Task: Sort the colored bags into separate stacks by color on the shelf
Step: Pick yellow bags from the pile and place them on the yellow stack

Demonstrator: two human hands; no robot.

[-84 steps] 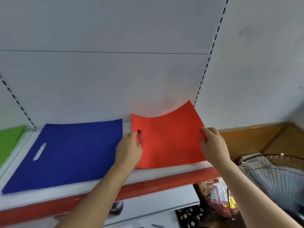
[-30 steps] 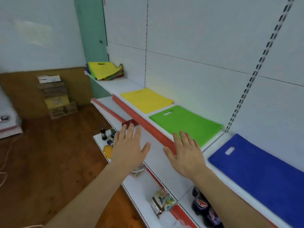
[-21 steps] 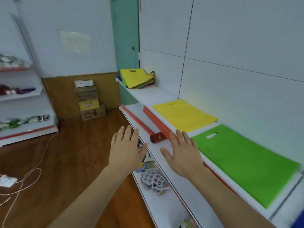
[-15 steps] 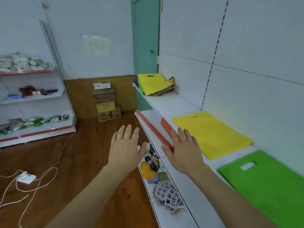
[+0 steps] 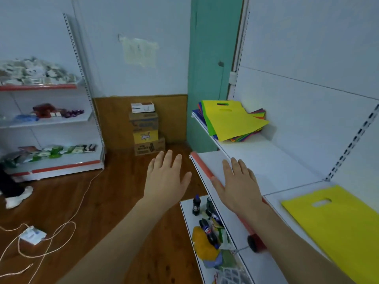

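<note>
While both arms extend forward, the left hand [image 5: 166, 182] hovers over the floor with fingers straight and spread, holding nothing. Right hand [image 5: 238, 186]: fingers likewise spread, empty, apparently above the shelf [image 5: 272, 160] edge. Mixed bag stack [image 5: 231, 120] lies far; single yellow bag [image 5: 336, 224] lies near right.

Stack of cardboard boxes [image 5: 146, 131] sits against the brown wall panel in the corner, beside a teal door [image 5: 211, 64]. Another shelf unit [image 5: 51, 124] on the left holds snack packs. A white adapter [image 5: 32, 235] with a looping cord lies on the wood floor [image 5: 106, 201]. Soda bottles [image 5: 205, 220] stand on the lower shelf.
</note>
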